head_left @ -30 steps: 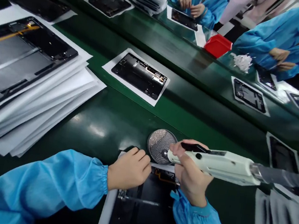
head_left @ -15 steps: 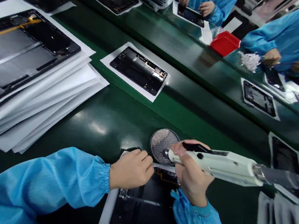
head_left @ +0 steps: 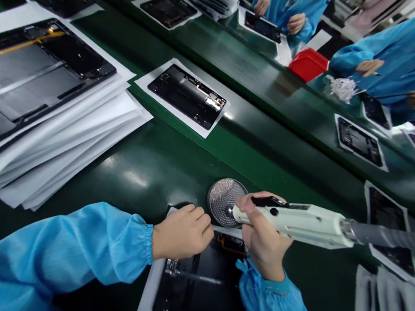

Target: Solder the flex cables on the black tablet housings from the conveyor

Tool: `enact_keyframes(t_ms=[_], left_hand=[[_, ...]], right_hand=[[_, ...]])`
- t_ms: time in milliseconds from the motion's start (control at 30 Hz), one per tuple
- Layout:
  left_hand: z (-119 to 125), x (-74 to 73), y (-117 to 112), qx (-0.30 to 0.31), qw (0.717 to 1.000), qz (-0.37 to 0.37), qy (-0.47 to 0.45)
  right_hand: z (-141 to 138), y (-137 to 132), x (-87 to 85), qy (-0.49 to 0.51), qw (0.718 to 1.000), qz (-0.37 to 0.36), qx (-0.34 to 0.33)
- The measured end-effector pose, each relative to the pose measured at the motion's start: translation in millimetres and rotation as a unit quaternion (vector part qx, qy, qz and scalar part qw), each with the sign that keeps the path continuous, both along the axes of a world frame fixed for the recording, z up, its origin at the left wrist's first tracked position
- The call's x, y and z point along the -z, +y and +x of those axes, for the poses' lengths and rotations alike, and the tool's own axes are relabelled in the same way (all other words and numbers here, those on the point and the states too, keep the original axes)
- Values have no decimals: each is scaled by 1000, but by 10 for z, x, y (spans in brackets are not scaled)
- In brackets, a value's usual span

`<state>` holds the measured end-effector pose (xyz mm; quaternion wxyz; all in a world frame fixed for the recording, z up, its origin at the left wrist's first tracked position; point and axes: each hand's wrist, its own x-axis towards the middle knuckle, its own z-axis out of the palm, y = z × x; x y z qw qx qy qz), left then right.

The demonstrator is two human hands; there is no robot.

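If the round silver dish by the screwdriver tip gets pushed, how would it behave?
The round dish looks shallow and flat, so it would probably slide on the glossy green surface rather than tip. It seems thin metal, likely light.

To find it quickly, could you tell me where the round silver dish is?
Head view, lower centre: the round silver dish lies on the green belt, at the tip of the white screwdriver in the right hand.

Lt-blue shiny sleeves [head_left: 68, 244], elastic-gathered cuffs [head_left: 143, 248]; hands [head_left: 183, 233] bare.

White electric screwdriver [head_left: 297, 222], level, tip at round silver dish [head_left: 222, 200]
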<state>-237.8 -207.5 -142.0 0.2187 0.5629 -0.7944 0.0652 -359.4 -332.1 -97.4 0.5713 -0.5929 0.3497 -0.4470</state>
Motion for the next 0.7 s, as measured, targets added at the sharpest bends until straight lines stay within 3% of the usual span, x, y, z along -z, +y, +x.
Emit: enact_keyframes(t_ms=[167, 333, 700], left_hand=[[-10, -107, 15, 4, 996, -83, 4], [-106, -63, 59, 28, 995, -92, 12], [-120, 77, -124, 37, 997, 59, 11]], right_hand=[[-103, 53, -176, -12, 999, -35, 15], [-346, 195, -407, -95, 994, -50, -29], [-481, 316, -71, 9, 1000, -26, -16]])
